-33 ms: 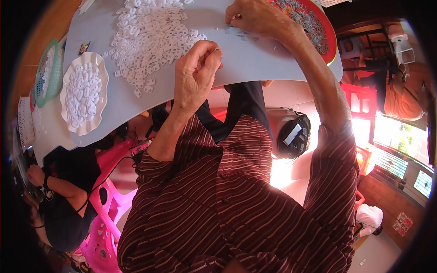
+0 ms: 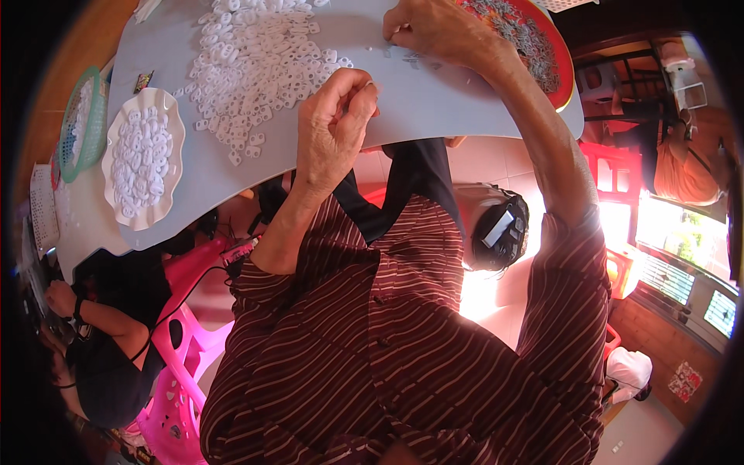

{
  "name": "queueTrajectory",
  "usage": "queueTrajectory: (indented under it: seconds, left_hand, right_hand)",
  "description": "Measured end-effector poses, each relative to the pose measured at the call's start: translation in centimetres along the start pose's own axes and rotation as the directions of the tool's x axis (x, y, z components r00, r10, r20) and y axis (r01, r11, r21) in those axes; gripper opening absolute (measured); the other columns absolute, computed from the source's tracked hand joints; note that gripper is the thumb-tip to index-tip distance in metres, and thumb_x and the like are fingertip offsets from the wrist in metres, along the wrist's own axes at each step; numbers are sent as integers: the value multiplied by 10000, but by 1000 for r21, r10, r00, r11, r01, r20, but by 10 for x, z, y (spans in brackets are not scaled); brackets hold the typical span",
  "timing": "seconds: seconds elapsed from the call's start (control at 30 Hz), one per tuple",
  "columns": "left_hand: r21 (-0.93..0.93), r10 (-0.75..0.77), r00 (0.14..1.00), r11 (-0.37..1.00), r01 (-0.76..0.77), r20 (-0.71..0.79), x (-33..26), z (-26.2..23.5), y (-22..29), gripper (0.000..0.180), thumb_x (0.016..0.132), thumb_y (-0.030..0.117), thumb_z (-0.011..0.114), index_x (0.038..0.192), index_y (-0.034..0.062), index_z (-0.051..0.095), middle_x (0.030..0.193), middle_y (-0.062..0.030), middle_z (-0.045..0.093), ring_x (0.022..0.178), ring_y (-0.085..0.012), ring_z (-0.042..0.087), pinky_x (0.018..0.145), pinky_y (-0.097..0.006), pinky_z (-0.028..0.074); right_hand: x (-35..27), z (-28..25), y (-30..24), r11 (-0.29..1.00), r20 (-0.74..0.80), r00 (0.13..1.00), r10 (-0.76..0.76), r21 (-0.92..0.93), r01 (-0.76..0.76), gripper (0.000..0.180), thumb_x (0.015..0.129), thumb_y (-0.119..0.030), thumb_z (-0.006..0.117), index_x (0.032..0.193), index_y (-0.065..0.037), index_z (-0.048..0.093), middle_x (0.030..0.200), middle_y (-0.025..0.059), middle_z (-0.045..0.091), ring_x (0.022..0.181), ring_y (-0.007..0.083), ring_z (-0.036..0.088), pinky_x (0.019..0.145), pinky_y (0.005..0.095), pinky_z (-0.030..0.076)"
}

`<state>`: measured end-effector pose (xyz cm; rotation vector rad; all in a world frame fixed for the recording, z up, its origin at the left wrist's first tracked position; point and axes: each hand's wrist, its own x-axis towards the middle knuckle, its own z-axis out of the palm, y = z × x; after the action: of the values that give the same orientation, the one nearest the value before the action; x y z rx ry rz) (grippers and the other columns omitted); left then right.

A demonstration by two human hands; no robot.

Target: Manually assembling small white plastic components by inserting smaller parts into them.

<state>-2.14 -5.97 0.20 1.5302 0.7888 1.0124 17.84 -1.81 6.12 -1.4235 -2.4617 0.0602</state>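
A grey-blue table (image 2: 426, 105) is stretching beneath both hands, its curved near edge running under the left wrist. A broad pile of small, white, holed plastic pieces (image 2: 248, 77) is spreading just beyond and to the left of the left hand, seemingly placed there for easy reach. A red tray (image 2: 563, 77) is sitting right of the right hand, partly behind that forearm, its rim probably confining the many fine grey pieces (image 2: 535, 54) inside. Well left of the left hand, a white scalloped dish (image 2: 178, 128) is holding more white pieces, perhaps gathered apart from the loose ones. Farther left, a green mesh basket (image 2: 98, 116) is containing white items too.

The right hand (image 2: 434, 29) is reaching farther over the table, fingers bending downward; whether they are gripping anything cannot be told. The left hand (image 2: 337, 116) is hovering nearer the body, fingers curling toward the thumb, perhaps steadying something tiny; the curl is hiding any contact. Smallest of all, a few loose grey bits (image 2: 415, 59) are lying just below the right hand.
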Motion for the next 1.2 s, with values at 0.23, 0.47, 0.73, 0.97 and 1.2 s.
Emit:
queueTrajectory:
  seconds: [0.23, 0.47, 0.73, 0.97, 1.2]
  left_hand:
    - [-18, -42, 999, 999, 42, 4, -1, 0, 1, 122, 872, 103, 574, 870, -18, 561, 710, -38, 565, 658, -93, 532, 617, -226, 425]
    - [-5, -8, 1000, 1000, 9, 7, 0, 1, 1, 121, 874, 105, 566, 874, -16, 563, 714, -38, 564, 660, -92, 530, 621, -224, 424]
    - [0, 14, 999, 1000, -14, -40, 0, 1, -3, 159, 878, 143, 582, 870, -14, 559, 672, -28, 554, 632, -77, 531, 550, -214, 412]
    - [-67, 47, 999, 997, -47, -14, 1, -2, -3, 109, 884, 108, 554, 879, 0, 568, 690, -22, 578, 649, -80, 546, 594, -214, 426]
    - [-387, -67, 990, 922, 12, -127, 9, -6, -10, 114, 877, 111, 558, 874, 2, 590, 690, -24, 583, 706, -87, 556, 669, -207, 422]
  right_hand:
    - [-1, -4, -14, 996, 200, 976, 90, -9, -90, 153, 808, -114, 550, 779, -9, 657, 733, 165, 641, 714, 328, 624, 687, 401, 500]
    - [-8, 15, -8, 966, 247, 969, -27, -241, 88, 123, 802, -97, 572, 785, -11, 657, 684, 162, 625, 667, 298, 616, 619, 362, 491]
    - [-11, 25, -27, 973, 36, 974, 222, -79, -218, 72, 697, -22, 605, 747, 28, 622, 703, 204, 622, 677, 348, 640, 624, 403, 517]
    - [-45, 32, -45, 853, -162, 906, 392, 432, -292, 104, 693, -68, 620, 743, 22, 606, 652, 150, 619, 603, 287, 623, 609, 338, 507]
    - [-44, 31, -39, 861, -174, 909, 380, 426, -279, 113, 781, -84, 640, 858, -2, 634, 667, 76, 633, 610, 116, 615, 600, 264, 502]
